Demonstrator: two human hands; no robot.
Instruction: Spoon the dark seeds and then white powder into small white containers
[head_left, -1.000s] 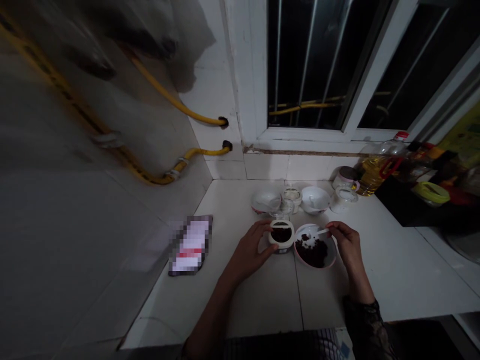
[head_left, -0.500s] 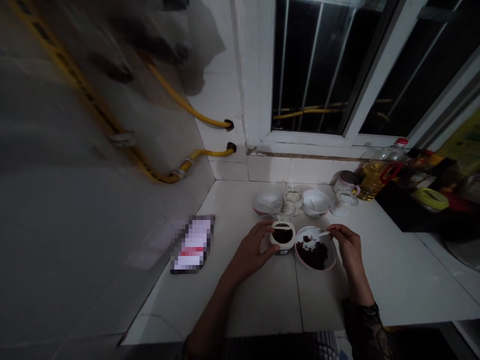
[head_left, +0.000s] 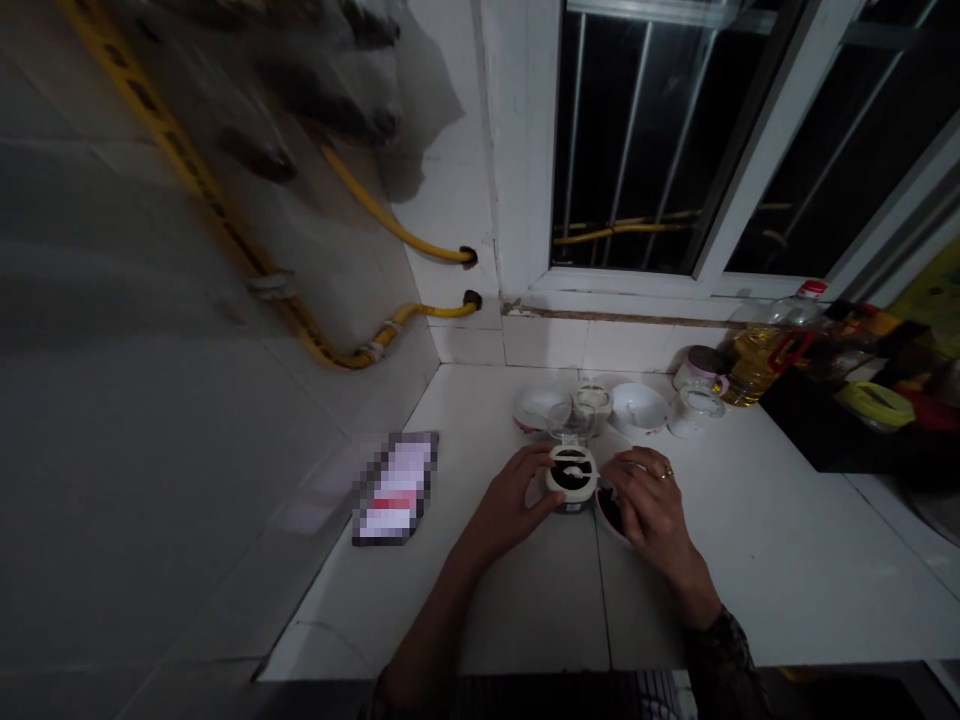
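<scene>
My left hand [head_left: 517, 500] grips the side of a small seasoning jar [head_left: 571, 495], whose clear hinged lid [head_left: 566, 420] is tipped back. Dark reddish-brown contents fill the jar. Between the fingers of my right hand [head_left: 652, 500] is a small white spoon [head_left: 577, 472], its bowl end inside the jar's mouth. Under my right hand sits a white bowl [head_left: 611, 530] holding dark crumbly stuff; the hand covers most of it.
Behind the jar stand two white bowls [head_left: 640, 408] [head_left: 536, 405], a second lidded jar [head_left: 592, 405] and a glass jar [head_left: 694, 412]. An oil bottle [head_left: 757, 360] is back right beside a black box [head_left: 802, 430]. A blurred-out phone-like object [head_left: 397, 490] lies left.
My right hand has moved left from above the bowl, bringing the spoon into the seasoning jar. My left hand keeps its hold on the jar. The view has shifted slightly.
</scene>
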